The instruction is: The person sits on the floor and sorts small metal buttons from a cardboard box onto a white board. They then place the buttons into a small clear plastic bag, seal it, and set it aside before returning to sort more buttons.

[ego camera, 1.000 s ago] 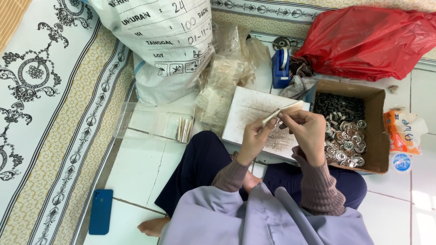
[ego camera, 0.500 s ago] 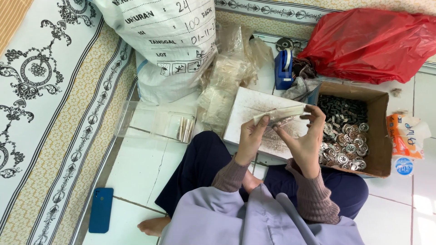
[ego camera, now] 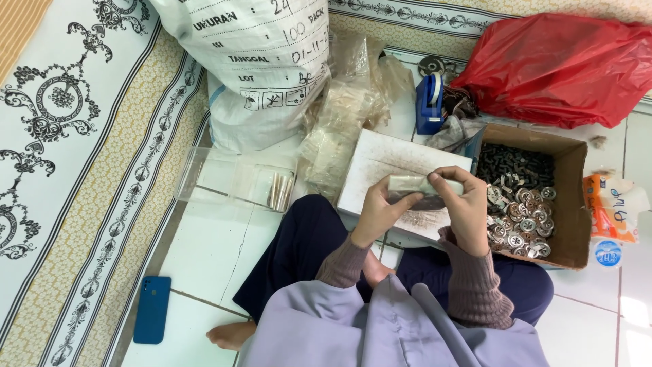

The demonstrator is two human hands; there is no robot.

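A small clear packet (ego camera: pixel 415 183) is held between both hands above a white board (ego camera: pixel 380 163) on the lap.

The packet is gripped at one end by the left hand (ego camera: pixel 382 209) and pinched at the other by the right hand (ego camera: pixel 467 204) — beside a cardboard box (ego camera: pixel 576 204) of metal parts (ego camera: pixel 523 214). A blue phone (ego camera: pixel 151 309) is seen on the floor — well apart.

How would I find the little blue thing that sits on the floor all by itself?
Start at the big patterned rug along the left side and follow its edge down toward the seated person's bare foot. Just left of that foot, partly on the rug's border, lies the phone. It is a flat, dark blue rectangle, and unlike the blue tape dispenser up by the red bag, nothing is piled around it.
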